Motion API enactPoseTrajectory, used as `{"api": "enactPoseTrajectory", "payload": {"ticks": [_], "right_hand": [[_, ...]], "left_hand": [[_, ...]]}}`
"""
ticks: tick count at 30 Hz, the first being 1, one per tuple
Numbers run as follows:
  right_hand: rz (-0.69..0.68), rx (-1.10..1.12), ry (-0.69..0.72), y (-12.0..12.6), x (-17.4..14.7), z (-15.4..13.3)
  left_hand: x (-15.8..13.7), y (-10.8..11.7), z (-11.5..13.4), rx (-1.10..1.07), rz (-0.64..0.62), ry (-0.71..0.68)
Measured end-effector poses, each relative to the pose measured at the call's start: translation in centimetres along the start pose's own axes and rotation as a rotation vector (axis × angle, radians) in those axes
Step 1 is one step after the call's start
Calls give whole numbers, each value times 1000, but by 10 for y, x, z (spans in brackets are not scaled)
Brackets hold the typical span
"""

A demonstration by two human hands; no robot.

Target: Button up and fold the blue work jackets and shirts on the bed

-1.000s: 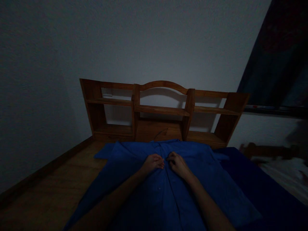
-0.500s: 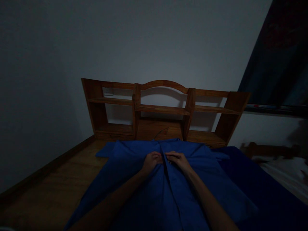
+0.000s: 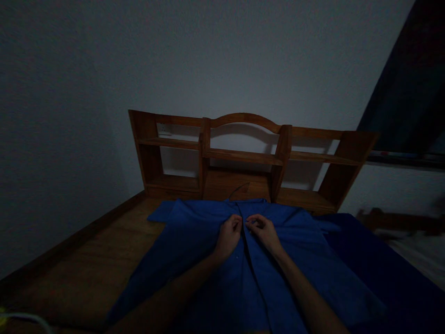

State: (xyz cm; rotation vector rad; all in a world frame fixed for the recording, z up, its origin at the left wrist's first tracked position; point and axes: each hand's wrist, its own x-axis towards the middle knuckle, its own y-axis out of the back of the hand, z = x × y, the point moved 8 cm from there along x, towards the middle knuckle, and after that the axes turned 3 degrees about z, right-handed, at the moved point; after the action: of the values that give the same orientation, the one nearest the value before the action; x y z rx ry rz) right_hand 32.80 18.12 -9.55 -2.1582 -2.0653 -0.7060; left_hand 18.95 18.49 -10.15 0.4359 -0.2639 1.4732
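Note:
A blue short-sleeved button-up shirt [image 3: 205, 250] lies spread out, front side up, its collar toward the wooden headboard. Its front opening runs down the middle as a dark line. My left hand [image 3: 230, 235] is closed at the upper part of this opening, thumb and forefinger pinched on the left front edge. Just across the gap, my right hand [image 3: 264, 232] has its fingers curled and their tips pinched at the right front edge. The dim light hides the fine detail between the fingertips. A small button shows below my left hand.
Beyond the collar stands a wooden headboard [image 3: 243, 157] with open shelves, against a pale wall [image 3: 208, 60]. Bare wooden boards [image 3: 93, 260] lie to the left. Dark blue cloth [image 3: 368, 260] spreads at the right. A pale cable [image 3: 31, 317] shows at the lower left corner.
The view has shifted slightly, so everything sits further right. My hands have come a little apart at the fingertips, and the raised front edge now lies flatter.

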Motion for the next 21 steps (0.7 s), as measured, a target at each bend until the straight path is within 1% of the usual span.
{"api": "enactPoseTrajectory", "payload": {"ticks": [3, 6, 13, 17, 21], "right_hand": [[-19, -26, -17, -2, 2, 9], [-43, -69, -6, -6, 2, 12], [-71, -257, 87, -13, -3, 1], [-72, -276, 103, -14, -5, -3], [-80, -275, 88, -15, -6, 1]], "left_hand": [[-1, 0, -4, 33, 17, 37], [1, 0, -12, 13, 26, 68], [3, 2, -37, -6, 77, 178], [3, 3, -43, -12, 82, 215], [3, 3, -52, -69, 87, 264]]}}
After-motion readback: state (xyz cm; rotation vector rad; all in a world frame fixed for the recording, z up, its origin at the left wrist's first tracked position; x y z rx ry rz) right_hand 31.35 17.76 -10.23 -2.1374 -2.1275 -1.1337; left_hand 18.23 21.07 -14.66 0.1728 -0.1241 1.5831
